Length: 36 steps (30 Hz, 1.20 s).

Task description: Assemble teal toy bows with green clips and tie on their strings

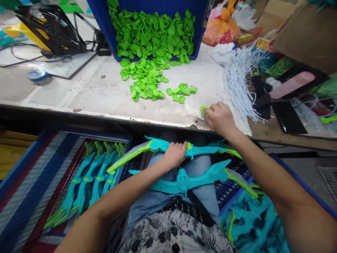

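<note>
My left hand (174, 154) is closed around the middle of a teal toy bow (202, 151) with green limbs, held over my knees. A small green piece sits at that bow's centre, beside my fingertips. Across my lap lies a second toy bow (181, 181), its round centre bare of green. At the table's front edge, my right hand (220, 118) pinches a small green plastic piece (203, 109) between thumb and fingers. Left of it, several loose green pieces (181, 90) are scattered, with a larger heap (146, 82) beyond them.
A blue bin (115, 52) tipped toward me spills green pieces onto the white table (86, 95). White strings (239, 80) and a phone (289, 117) lie right; a black fan (56, 31) stands left. Bows fill a striped-lined crate (63, 154) at left and a pile (259, 221) at right.
</note>
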### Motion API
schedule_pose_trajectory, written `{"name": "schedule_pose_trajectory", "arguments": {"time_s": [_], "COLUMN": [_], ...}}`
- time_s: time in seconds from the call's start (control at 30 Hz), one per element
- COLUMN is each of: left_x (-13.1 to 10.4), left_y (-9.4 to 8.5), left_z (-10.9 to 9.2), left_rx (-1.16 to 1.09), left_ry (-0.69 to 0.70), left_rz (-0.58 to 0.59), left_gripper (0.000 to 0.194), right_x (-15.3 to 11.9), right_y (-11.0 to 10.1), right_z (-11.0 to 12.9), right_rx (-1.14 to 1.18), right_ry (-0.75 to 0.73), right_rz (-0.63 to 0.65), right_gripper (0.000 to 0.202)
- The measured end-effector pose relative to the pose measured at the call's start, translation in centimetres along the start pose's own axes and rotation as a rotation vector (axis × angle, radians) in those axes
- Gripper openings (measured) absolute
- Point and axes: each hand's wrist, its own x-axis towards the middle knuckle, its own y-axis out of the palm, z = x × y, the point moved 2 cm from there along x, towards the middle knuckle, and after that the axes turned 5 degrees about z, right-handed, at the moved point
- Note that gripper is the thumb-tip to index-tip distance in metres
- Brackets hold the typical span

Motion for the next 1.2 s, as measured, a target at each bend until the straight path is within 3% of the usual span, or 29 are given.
{"name": "schedule_pose_trajectory", "arguments": {"time_s": [0.1, 0.23, 0.3, 0.47, 0.63, 0.8, 0.9, 1.03, 1.1, 1.2], "left_x": [1.3, 3.3, 4.2, 5.6, 5.6, 4.9, 4.8, 4.9, 5.0, 5.1], "left_y": [-2.3, -4.3, -4.5, -4.6, -4.3, -4.0, -3.3, -2.4, -2.2, -1.9], "left_z": [1.3, 3.1, 3.5, 3.2, 3.4, 2.7, 2.3, 2.5, 2.6, 2.7], "left_rx": [-0.177, -0.488, -0.532, -0.454, -0.778, -0.759, -0.844, -1.047, -1.093, -1.167], "left_ry": [0.006, 0.098, 0.094, 0.098, 0.157, 0.167, 0.131, 0.055, 0.047, 0.044], "left_rz": [0.123, 0.339, 0.402, 0.332, 0.469, 0.453, 0.509, 0.628, 0.651, 0.658], "left_gripper": [0.061, 0.047, 0.045, 0.034, 0.041, 0.04, 0.04, 0.043, 0.043, 0.043], "right_x": [-2.8, -3.2, -2.7, -1.7, -3.0, -4.2, -4.0, -5.9, -8.4, -12.8], "right_y": [0.5, 1.4, 1.9, 3.3, 3.9, 4.0, 3.3, 1.2, 0.6, 1.7], "right_z": [-0.8, -2.4, -3.3, -4.6, -4.6, -4.6, -4.8, -2.2, 0.8, 6.0], "right_rx": [0.024, 0.193, 0.292, 0.472, 0.451, 0.344, 0.315, 0.396, 0.463, 0.557], "right_ry": [-0.103, -0.01, 0.001, -0.071, 0.083, 0.218, 0.242, 0.234, 0.17, 0.003], "right_rz": [0.042, -0.132, -0.175, -0.069, -0.125, -0.13, -0.085, -0.157, -0.17, -0.07], "right_gripper": [0.026, 0.03, 0.034, 0.025, 0.028, 0.029, 0.027, 0.028, 0.03, 0.028]}}
